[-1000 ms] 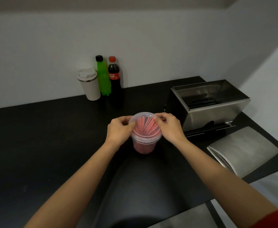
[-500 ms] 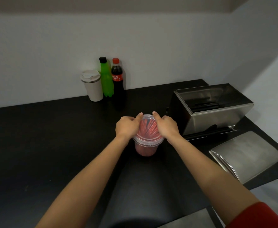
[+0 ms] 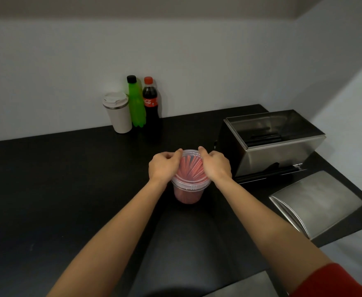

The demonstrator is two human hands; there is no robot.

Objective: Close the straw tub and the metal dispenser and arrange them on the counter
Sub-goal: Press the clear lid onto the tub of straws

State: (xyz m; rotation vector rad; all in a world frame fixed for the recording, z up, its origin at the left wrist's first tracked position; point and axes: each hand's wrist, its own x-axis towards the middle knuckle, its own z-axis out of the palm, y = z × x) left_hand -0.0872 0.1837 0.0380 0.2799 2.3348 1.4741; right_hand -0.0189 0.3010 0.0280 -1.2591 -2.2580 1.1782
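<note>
A clear plastic straw tub point(image 3: 188, 192) full of red straws stands mid-counter, with a clear lid point(image 3: 191, 168) on top. My left hand point(image 3: 164, 166) presses on the lid's left rim and my right hand point(image 3: 216, 166) on its right rim, thumbs at the far edge. To the right stands the metal dispenser point(image 3: 272, 142), its top open with dark straws inside. Its curved metal lid point(image 3: 317, 202) lies separately on the counter, nearer the front right corner.
A white travel cup point(image 3: 117, 112), a green bottle point(image 3: 136, 103) and a cola bottle point(image 3: 151, 103) stand against the back wall. The black counter point(image 3: 57, 179) ends at a front edge near my body and at a right edge beyond the dispenser lid.
Both hands have slid along the lid's rim toward its far side, pressing it down. The tub has stayed in place.
</note>
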